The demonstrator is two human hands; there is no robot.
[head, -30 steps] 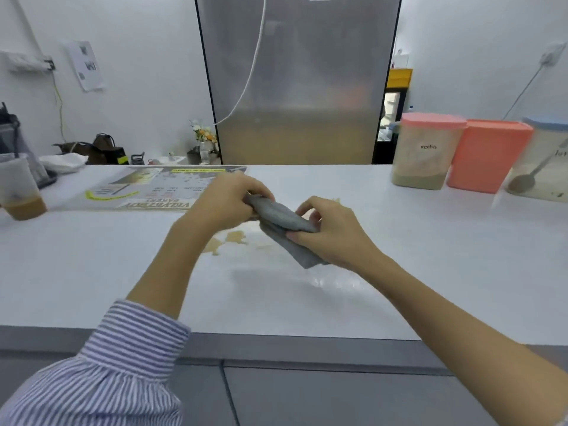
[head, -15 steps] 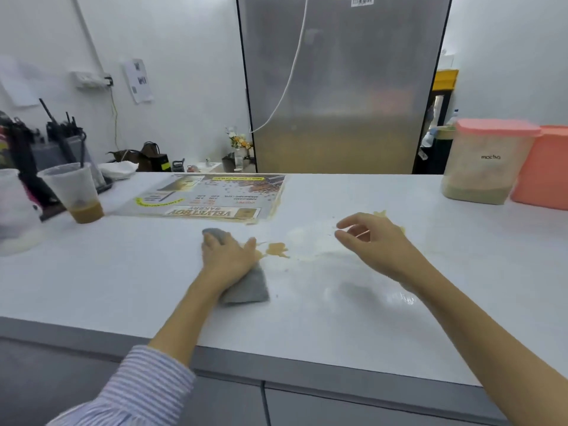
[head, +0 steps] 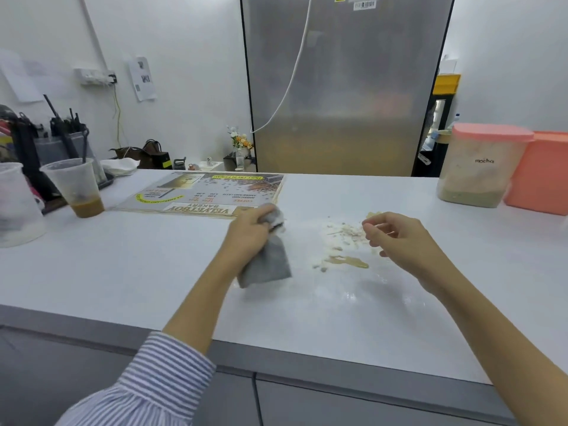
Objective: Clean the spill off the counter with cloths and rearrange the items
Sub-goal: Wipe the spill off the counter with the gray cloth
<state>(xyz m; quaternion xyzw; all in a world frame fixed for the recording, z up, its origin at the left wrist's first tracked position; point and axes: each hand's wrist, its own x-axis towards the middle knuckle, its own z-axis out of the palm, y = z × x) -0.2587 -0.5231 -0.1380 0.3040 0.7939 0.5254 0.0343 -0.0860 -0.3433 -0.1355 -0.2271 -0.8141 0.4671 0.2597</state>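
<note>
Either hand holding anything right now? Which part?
Left hand grips the grey cloth by its bunched upper end. Right hand holds nothing.

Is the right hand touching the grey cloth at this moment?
Apart. In the head view the right hand hovers beside the spill, with bare counter between it and the grey cloth, which the left hand grips.

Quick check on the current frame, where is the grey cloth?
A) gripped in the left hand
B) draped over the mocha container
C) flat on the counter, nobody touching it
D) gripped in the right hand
A: the left hand is curled round the grey cloth, left of the spill, while the right hand hovers by the spill with nothing in it.
</note>
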